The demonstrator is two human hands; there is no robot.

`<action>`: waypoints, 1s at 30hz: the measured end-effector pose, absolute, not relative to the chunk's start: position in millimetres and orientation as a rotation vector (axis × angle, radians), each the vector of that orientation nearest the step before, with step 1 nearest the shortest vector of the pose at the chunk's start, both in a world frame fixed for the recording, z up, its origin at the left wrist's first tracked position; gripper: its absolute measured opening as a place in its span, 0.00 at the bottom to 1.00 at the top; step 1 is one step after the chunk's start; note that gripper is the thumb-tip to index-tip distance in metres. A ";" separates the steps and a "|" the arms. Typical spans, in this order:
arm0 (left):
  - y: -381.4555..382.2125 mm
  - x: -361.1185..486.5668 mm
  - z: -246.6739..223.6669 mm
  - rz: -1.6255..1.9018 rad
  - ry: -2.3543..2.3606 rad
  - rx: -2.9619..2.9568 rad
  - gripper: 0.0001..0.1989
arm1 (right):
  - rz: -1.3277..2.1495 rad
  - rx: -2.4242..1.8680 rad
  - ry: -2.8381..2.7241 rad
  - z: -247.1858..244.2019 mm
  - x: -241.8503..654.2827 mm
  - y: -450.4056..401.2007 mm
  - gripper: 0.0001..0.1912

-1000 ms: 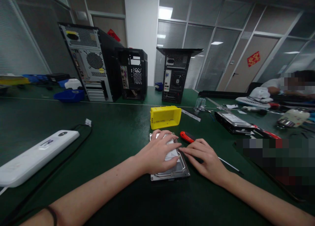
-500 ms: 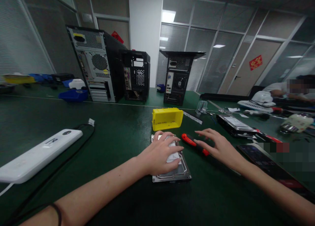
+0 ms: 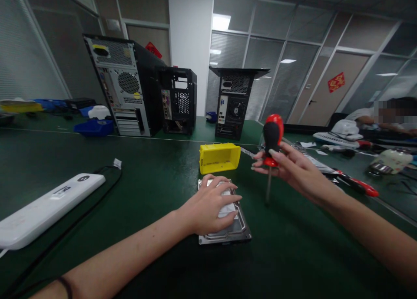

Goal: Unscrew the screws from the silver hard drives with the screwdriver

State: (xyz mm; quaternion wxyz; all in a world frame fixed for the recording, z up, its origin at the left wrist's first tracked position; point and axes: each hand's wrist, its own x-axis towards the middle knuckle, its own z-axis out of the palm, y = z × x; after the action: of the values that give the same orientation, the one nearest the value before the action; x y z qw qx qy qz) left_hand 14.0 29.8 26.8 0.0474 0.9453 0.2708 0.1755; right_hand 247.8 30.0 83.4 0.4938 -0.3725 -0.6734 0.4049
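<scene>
While the left hand [image 3: 211, 205] lies spread over the top of a hard drive [image 3: 228, 235], its fingers apart and not wrapped around it, the right hand [image 3: 289, 164] grips a screwdriver [image 3: 273, 136] between thumb and fingers. The two hands are well apart. The hard drive rests flat on the green table [image 3: 156, 177], in front of the person, its white label partly hidden under the fingers. The screwdriver stands nearly upright to the right of the drive, red and black handle up and shaft pointing down; whether its tip touches the table, I cannot tell.

Just beyond the drive sits a yellow bin [image 3: 202, 160], its open side facing the person. A white power strip [image 3: 55, 205] lies at the left with a dark cable beside it. Farther back stand a large computer case [image 3: 148, 82], a smaller case [image 3: 192, 99] next to it, and another case [image 3: 233, 103] behind the yellow bin. At the far right, another person [image 3: 363, 113] leans over the table.
</scene>
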 end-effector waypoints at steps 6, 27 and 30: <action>29.7 16.1 25.9 0.559 0.772 2.882 0.19 | 0.776 -0.770 -1.565 85.1 215.8 27.1 0.11; 29.7 15.6 25.5 0.563 0.765 2.885 0.18 | 0.767 -0.770 -1.571 64.6 206.4 24.3 0.14; 30.3 16.4 24.6 0.569 0.764 2.889 0.19 | 0.779 -0.772 -1.552 63.6 206.5 25.6 0.13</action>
State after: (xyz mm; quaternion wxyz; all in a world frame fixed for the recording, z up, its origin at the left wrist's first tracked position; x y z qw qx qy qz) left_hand 16.4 30.3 24.6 0.0499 0.9485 0.2508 0.1868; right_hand 206.5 25.6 63.6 0.5815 -0.3304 -0.6644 0.3335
